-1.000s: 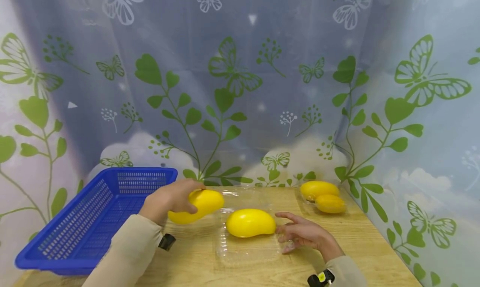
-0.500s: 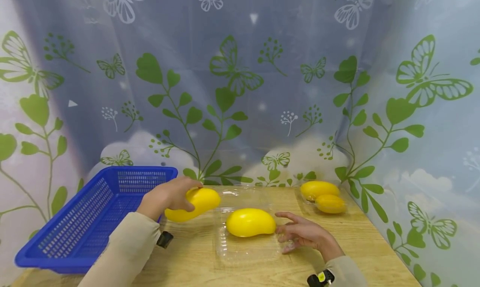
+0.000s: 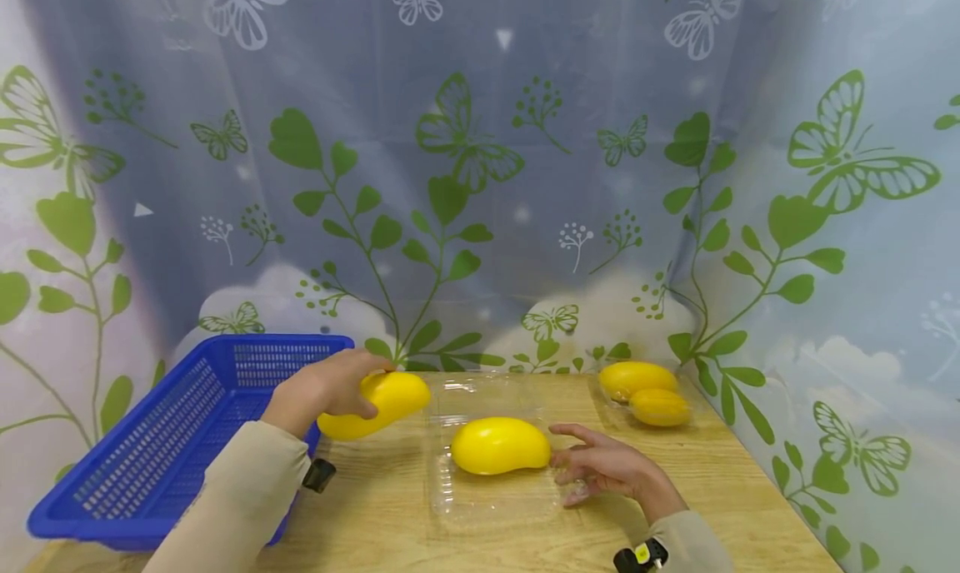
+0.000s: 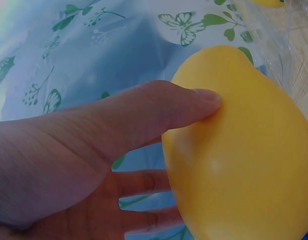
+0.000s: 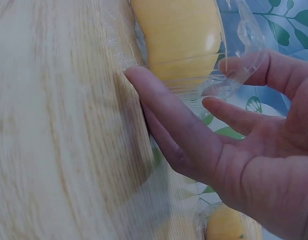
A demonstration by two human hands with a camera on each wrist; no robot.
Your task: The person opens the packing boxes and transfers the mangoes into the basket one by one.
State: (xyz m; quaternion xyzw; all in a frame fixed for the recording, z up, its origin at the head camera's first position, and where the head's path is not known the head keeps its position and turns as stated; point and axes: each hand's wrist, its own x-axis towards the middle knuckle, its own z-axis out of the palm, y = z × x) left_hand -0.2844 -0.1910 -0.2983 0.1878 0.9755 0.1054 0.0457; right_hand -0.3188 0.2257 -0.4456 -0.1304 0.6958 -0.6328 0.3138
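**Left of centre: one held, one boxed**

On the left of the wooden table [image 3: 375, 515], a blue perforated plastic basket [image 3: 142, 440]. Just right of it, the left hand [image 3: 326, 386] grips a yellow mango [image 3: 397, 396], thumb on one side, fingers round the other; fruit sits between basket and box, blunt end to the right.

Centre: clear plastic box [image 3: 480, 506], a second mango [image 3: 500, 446] lying lengthwise inside. At the box's right edge, the right hand [image 3: 603, 465]: relaxed, fingers parted, nothing gripped. Fingertips meet the plastic; how firmly, cannot tell.

Far right: larger yellow fruit [image 3: 636, 380] and smaller yellow fruit [image 3: 660, 407], touching, the smaller one nearer, both in clear packaging [image 3: 617, 417].

Beige sleeve [image 3: 251, 481] on the left arm; small black device [image 3: 319, 475] at that wrist. Behind everything, a butterfly-and-leaf printed curtain [image 3: 480, 223], blue-grey and white.
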